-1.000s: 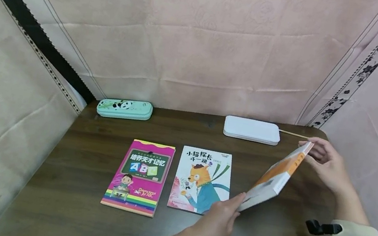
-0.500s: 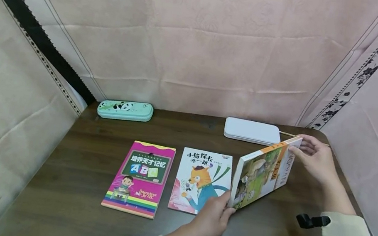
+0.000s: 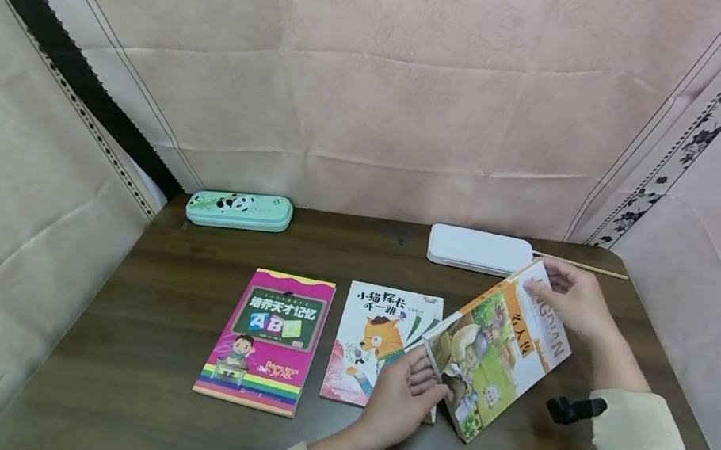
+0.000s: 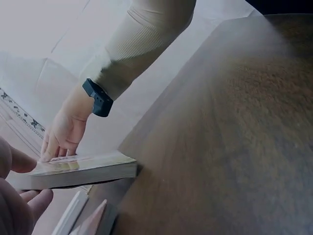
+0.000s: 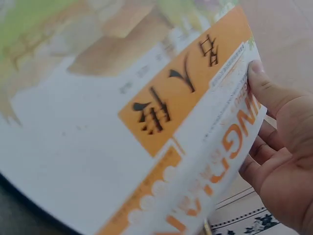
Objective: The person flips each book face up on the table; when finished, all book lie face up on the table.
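Both hands hold an illustrated book [image 3: 499, 352] with an orange band, tilted cover-up above the table's right half. My left hand [image 3: 405, 399] grips its near left corner, partly over the cat picture book [image 3: 379, 325]. My right hand [image 3: 568, 298] pinches the far right corner, thumb on the cover. The right wrist view is filled by the cover [image 5: 127, 127] with my right hand [image 5: 274, 147] at its edge. From the left wrist, the book [image 4: 78, 171] is seen edge-on, the right hand [image 4: 61, 142] on top, my left hand's fingers [image 4: 19, 210] at its end.
A pink ABC book [image 3: 266, 337] lies flat left of the cat book. A green panda pencil case [image 3: 239, 208] and a white case [image 3: 479, 249] sit along the back edge of the dark wooden table [image 3: 142, 396], with a thin stick [image 3: 585, 267]. Cloth walls stand close all round.
The book has turned from spine-up to cover-up and tipped down flatter. It shifted left over the cat book, and my right hand came lower and nearer.
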### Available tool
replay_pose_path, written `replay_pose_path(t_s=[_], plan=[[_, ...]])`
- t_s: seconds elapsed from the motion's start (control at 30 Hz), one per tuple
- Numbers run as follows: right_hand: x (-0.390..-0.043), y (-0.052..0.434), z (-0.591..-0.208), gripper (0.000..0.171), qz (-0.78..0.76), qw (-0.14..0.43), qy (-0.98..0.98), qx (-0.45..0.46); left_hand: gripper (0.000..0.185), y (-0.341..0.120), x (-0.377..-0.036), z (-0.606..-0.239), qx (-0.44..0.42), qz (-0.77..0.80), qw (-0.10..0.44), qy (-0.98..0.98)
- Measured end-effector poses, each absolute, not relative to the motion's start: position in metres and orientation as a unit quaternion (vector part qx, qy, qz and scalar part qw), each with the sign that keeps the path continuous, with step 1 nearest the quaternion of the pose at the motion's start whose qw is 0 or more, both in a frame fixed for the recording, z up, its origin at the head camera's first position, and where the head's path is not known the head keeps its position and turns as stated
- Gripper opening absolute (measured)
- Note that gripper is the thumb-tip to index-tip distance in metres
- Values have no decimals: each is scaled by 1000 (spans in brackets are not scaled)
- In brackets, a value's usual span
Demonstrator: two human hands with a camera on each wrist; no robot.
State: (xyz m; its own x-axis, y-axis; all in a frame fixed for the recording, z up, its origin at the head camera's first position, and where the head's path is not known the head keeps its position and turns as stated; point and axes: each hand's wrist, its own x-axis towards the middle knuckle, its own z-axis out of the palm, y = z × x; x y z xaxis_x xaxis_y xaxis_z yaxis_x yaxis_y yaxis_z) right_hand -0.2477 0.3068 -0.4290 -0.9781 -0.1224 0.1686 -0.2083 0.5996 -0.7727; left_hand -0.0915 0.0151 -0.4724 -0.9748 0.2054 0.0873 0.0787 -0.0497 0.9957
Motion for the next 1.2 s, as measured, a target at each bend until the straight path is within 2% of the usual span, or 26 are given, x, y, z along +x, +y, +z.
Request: replay_pose_path(t_s=[0.23,0.47,0.67,0.97,1.2], plan=[[-259,296,-452,68,408,-28,-908,91,73,9,-101,-475,64,729,-11,682],[-265,289,-475,63,373,-97,-914,128,59,1,-110,-481,39,632,1,774],[-254,303,-477,62,348,-100,-924,120,51,-13,-122,-483,113,511,-14,852],[-221,343,-467,51,258,-155,-952,62,46,-23,-141,-479,140,504,50,851],[-212,352,-462,49,339,-202,-919,16,39,-16,-148,-474,149,485,82,858]])
